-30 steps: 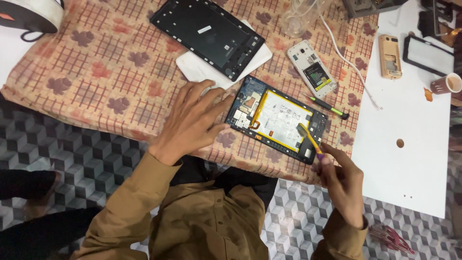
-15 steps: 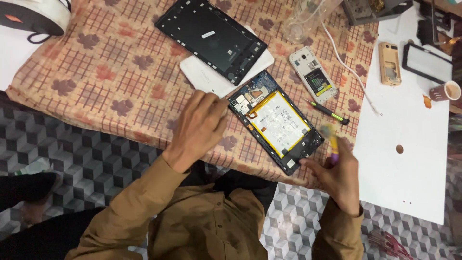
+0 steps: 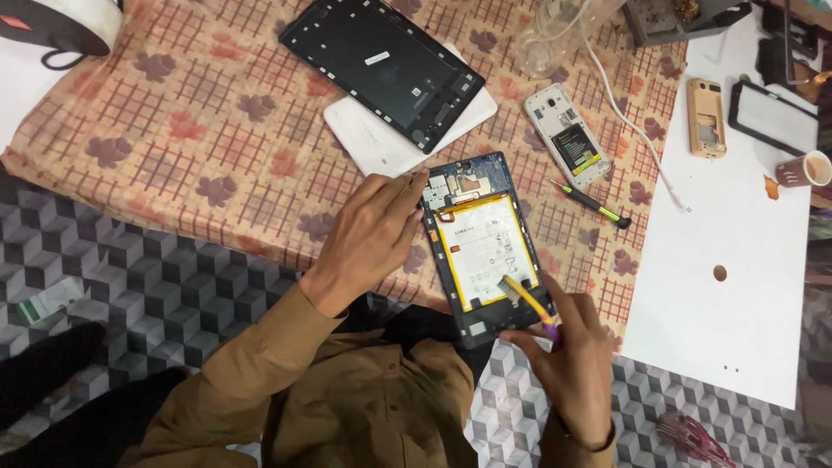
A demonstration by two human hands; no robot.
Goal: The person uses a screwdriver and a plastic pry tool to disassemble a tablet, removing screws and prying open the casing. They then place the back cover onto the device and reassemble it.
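Brown checked cloth (image 3: 173, 147) with a leaf print is spread over the work surface, and on it an opened tablet (image 3: 485, 251) is laid with its white, yellow-edged battery (image 3: 485, 251) exposed inside the dark frame. The tablet's lower end overhangs the cloth's near edge, above the person's lap. The left hand (image 3: 373, 234) is pressed flat, fingers extended, against the tablet's left edge. The right hand (image 3: 568, 360) is closed around a small yellow brush (image 3: 524, 295) with a purple grip, whose head is touching the battery's lower right corner.

One paper cup (image 3: 802, 169) holding a brown drink is seen on the white board (image 3: 737, 286) at the right; a clear plastic bottle (image 3: 555, 35) lies at the cloth's far edge, its contents not discernible.

Open cloth is left to the left of the tablet; close on its right lies one green-tipped black tool (image 3: 594, 204). Two back-less phones are counted: a white one (image 3: 568, 143) on the cloth and a gold one (image 3: 706, 117) on the board. One black tablet frame (image 3: 381, 69) is stacked on one white cover (image 3: 381, 147).
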